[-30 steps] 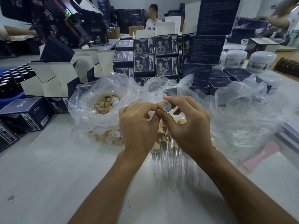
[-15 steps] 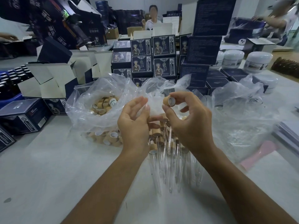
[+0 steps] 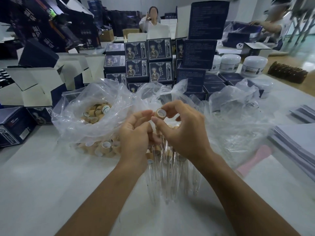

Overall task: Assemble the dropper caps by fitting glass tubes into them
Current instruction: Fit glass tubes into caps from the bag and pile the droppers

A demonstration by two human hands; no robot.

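Head: cap in right grip

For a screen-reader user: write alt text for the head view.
A right hand pinches a tan dropper cap, open end toward the camera, while the left hand closes in beside it. Below lie finished droppers with glass tubes on a white table, with a plastic bag of caps to the left.

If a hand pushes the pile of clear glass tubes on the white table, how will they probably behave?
The clear glass tubes look round and thin, so they would probably roll sideways on the smooth white table. They seem fragile; a hard push may crack them. Those already fitted with tan wooden caps would likely swing in an arc instead of rolling straight.
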